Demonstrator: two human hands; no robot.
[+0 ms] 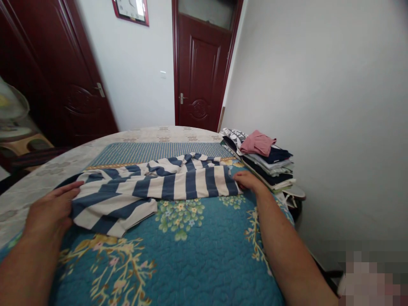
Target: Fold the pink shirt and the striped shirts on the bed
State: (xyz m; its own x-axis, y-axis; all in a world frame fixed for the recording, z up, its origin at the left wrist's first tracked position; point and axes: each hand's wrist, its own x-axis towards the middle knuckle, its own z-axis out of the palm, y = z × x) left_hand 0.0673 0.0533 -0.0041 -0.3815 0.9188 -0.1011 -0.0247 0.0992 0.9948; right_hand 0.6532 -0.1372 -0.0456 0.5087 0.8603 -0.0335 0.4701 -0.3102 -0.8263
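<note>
A blue and white striped shirt lies spread sideways on a teal floral quilted cloth, its far part bunched and one sleeve angled toward me at the left. My left hand is at the shirt's left end, fingers closed on its edge, with the thumb side partly hidden. At the other end, my right hand pinches the hem corner between thumb and fingers.
A stack of folded clothes stands at the table's right edge, with a pink garment on top. A patterned tablecloth shows beyond the quilted cloth. Two dark red doors and a wall clock are behind.
</note>
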